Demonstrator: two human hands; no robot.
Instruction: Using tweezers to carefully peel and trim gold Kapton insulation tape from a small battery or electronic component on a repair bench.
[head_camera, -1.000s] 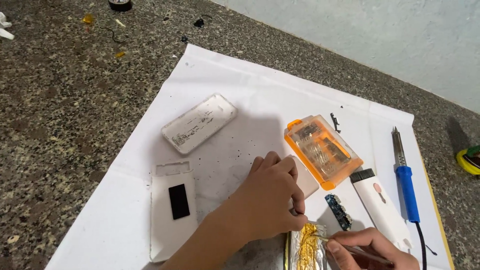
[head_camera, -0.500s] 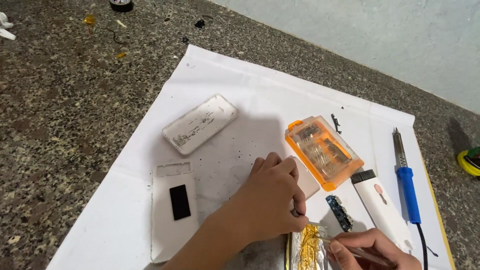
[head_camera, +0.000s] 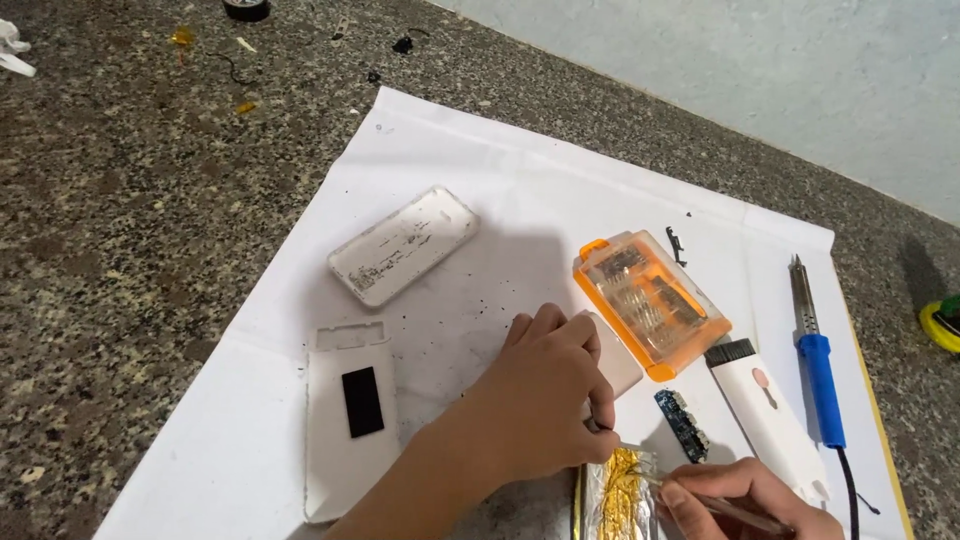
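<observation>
Hardly anything has shifted since the earlier frames; both hands keep their places. Left hand (head_camera: 545, 400) is curled shut, fingertips pinching a thin metal pin against the silver foil-wrapped pack with gold strips (head_camera: 615, 490) at the near edge. Right hand (head_camera: 735, 500) grips a slim metal tool (head_camera: 700, 497), tip touching the pack. Pack and right hand are cut off by the frame. Small blue circuit board (head_camera: 682, 425) lies just beside. White paper sheet (head_camera: 500, 170) covers a speckled granite counter (head_camera: 120, 200).
</observation>
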